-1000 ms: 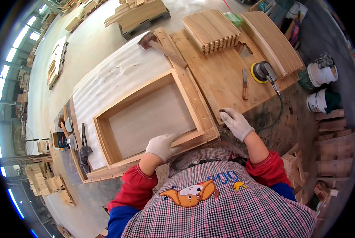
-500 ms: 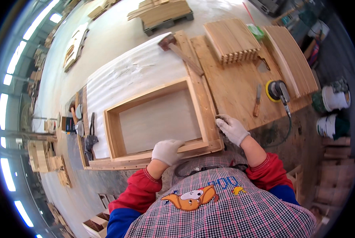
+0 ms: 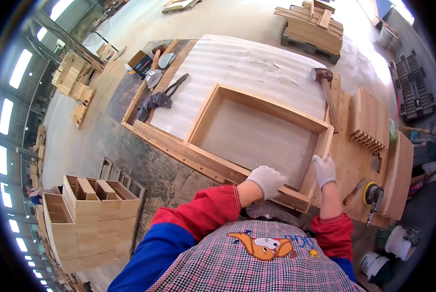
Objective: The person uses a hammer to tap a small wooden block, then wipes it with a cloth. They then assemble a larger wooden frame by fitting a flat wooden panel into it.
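A shallow rectangular wooden drawer (image 3: 271, 108) lies open side up on the workbench, partly over white foam sheeting (image 3: 237, 61). My left hand (image 3: 268, 181), in a white glove, is closed at the drawer's near wall with its fingers curled over it. Some of those fingers are hidden behind the hand. At the near right corner my right hand (image 3: 325, 171), also gloved, grips the right wall, fingers wrapped over its top edge. A wooden strip (image 3: 179, 151) runs along the bench's front, beside the drawer's near side.
A mallet (image 3: 321, 75) rests beyond the drawer's right corner. Stacked slatted panels (image 3: 369, 119), a chisel-like tool (image 3: 354, 191) and a disc sander (image 3: 372, 193) lie to the right. Pincers (image 3: 176, 83) and a dark bag (image 3: 153, 104) are at left. Finished drawers (image 3: 93, 209) stand stacked lower left.
The view has swung left, so the bench appears turned. My right hand has come from beside the bench edge onto the drawer's right wall. My left hand stays at the near wall.
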Action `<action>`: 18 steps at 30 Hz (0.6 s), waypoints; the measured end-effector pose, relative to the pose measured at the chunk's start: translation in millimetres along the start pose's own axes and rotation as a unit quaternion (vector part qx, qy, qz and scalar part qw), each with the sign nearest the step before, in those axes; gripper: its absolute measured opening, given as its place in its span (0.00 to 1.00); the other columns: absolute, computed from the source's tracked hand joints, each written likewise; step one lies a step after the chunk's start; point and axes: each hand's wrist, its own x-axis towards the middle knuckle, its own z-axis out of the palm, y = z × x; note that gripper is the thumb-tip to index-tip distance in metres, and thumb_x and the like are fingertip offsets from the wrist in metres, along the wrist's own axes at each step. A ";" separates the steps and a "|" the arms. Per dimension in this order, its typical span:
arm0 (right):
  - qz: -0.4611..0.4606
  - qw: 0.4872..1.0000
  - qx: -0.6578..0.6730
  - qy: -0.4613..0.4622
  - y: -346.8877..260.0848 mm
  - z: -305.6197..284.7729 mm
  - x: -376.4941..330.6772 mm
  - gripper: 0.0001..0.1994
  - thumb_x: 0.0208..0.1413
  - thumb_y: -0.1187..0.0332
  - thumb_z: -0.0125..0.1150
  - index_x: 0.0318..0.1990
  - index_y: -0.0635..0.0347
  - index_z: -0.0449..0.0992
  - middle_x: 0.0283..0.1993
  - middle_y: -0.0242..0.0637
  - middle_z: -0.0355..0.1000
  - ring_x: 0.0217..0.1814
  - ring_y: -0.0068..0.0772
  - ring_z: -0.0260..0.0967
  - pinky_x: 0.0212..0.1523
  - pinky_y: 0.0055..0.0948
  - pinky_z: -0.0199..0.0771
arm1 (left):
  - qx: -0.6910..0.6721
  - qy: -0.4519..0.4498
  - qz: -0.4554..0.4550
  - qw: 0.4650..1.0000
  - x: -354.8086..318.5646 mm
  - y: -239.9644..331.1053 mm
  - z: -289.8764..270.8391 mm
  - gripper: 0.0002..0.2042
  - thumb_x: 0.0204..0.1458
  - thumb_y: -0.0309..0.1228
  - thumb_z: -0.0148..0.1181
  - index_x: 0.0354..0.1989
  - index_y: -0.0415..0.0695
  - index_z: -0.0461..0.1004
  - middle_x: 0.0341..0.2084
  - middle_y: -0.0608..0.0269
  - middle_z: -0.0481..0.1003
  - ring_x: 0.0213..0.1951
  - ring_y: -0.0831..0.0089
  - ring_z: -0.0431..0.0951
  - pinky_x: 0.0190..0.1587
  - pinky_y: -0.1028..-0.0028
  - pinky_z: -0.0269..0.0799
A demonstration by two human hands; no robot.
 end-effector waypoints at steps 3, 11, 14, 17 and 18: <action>-0.036 0.998 -0.057 0.016 -8.6 -3.5 -11.3 0.22 0.54 0.67 0.61 0.57 0.63 0.69 0.36 0.46 0.78 0.39 0.37 0.78 0.40 0.34 0.76 | -0.024 0.002 0.025 0.999 -0.9 -3.2 2.2 0.19 0.51 0.46 0.64 0.46 0.46 0.76 0.38 0.53 0.80 0.43 0.53 0.80 0.49 0.59 0.75; -0.060 0.993 -0.070 0.076 -37.8 -1.1 -111.6 0.18 0.53 0.68 0.62 0.48 0.69 0.71 0.31 0.49 0.78 0.34 0.47 0.79 0.35 0.39 0.77 | -0.629 -0.010 0.070 0.774 13.6 -107.4 26.0 0.21 0.62 0.47 0.51 0.52 0.43 0.74 0.46 0.55 0.79 0.49 0.56 0.78 0.51 0.61 0.75; -0.086 0.990 -0.064 0.091 -31.0 0.7 -129.5 0.14 0.53 0.68 0.63 0.44 0.68 0.74 0.29 0.49 0.78 0.32 0.47 0.79 0.34 0.39 0.77 | -0.943 0.175 0.051 0.279 44.6 -145.8 -13.1 0.20 0.67 0.45 0.41 0.51 0.42 0.73 0.48 0.57 0.79 0.51 0.58 0.78 0.53 0.57 0.76; -0.054 0.988 -0.115 0.084 -46.4 -0.3 -151.4 0.11 0.54 0.73 0.61 0.42 0.70 0.75 0.34 0.42 0.78 0.34 0.29 0.76 0.34 0.31 0.76 | -0.909 0.352 -0.083 0.207 24.8 -114.0 -87.8 0.24 0.66 0.49 0.38 0.53 0.40 0.70 0.53 0.52 0.75 0.55 0.56 0.75 0.60 0.52 0.71; -0.051 0.990 -0.083 0.103 -51.3 0.8 -159.3 0.12 0.54 0.70 0.63 0.42 0.69 0.75 0.33 0.44 0.79 0.35 0.34 0.78 0.35 0.33 0.77 | -0.909 0.352 -0.072 0.211 21.4 -96.1 -105.5 0.26 0.66 0.50 0.38 0.54 0.40 0.70 0.54 0.51 0.74 0.55 0.54 0.74 0.61 0.50 0.69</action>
